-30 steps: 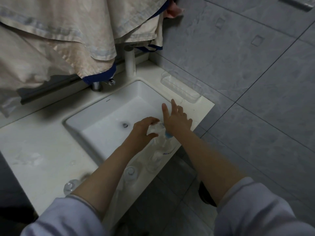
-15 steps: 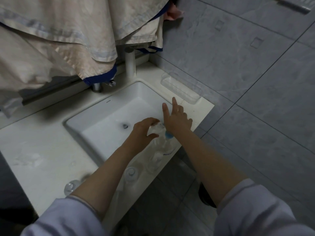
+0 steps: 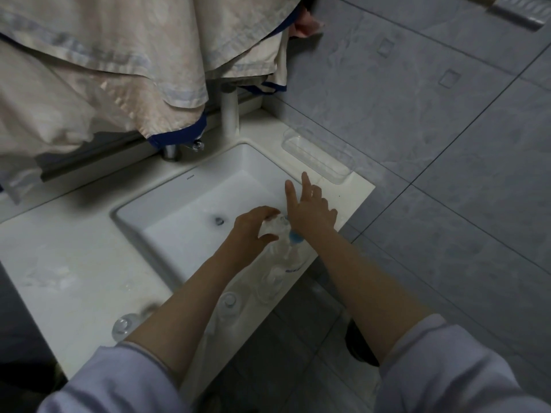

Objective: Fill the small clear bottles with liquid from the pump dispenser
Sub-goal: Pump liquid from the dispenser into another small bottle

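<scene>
My left hand (image 3: 253, 226) grips a small clear bottle (image 3: 272, 227) at the sink's front right corner, holding it against the pump dispenser (image 3: 287, 257). The dispenser is clear with a blue collar (image 3: 295, 237) and stands on the counter's front edge. My right hand (image 3: 311, 211) rests on top of the pump, with its index and middle fingers stretched straight forward. The pump head itself is hidden under that hand. More small clear bottles (image 3: 229, 302) stand along the counter's front edge, one (image 3: 268, 289) near the dispenser and another (image 3: 122, 324) further left.
The white sink basin (image 3: 179, 210) has a drain (image 3: 219, 221) and a chrome tap (image 3: 171, 150) behind it. A clear tray (image 3: 316, 158) lies on the counter's right end. Beige cloths (image 3: 119, 70) hang low over the back. Grey tiled floor (image 3: 447, 204) lies to the right.
</scene>
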